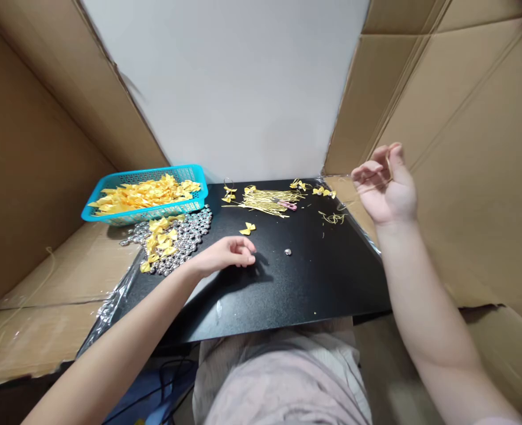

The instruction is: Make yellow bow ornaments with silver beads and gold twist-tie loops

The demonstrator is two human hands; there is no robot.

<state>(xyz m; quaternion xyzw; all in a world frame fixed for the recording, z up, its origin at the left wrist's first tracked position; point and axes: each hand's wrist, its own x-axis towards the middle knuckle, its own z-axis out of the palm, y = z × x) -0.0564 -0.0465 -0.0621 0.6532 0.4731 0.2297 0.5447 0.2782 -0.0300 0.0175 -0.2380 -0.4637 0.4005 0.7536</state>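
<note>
My right hand (387, 189) is raised above the table's right side, thumb and forefinger pinched on a thin yellow cord (389, 165). Part of that cord is too fine to follow. Low over the black table (287, 295), my left hand (229, 255) has loosely bent fingers, a small gap at the thumb, and nothing visible between them. Just beyond it lies a single yellow ribbon bow (247, 228). One silver bead (288, 252) rests to its right. To its left, several silver beads (194, 227) spread in a pile, with yellow bows (160, 239) on top.
A blue plastic basket (146, 217) full of yellow bows stands at the back left. Cut yellow cords (265, 202) lie at the back with pink-handled scissors (287, 205). Bows with beads (324, 192) and cord scraps (333, 218) sit back right. Cardboard walls (478, 118) flank the table.
</note>
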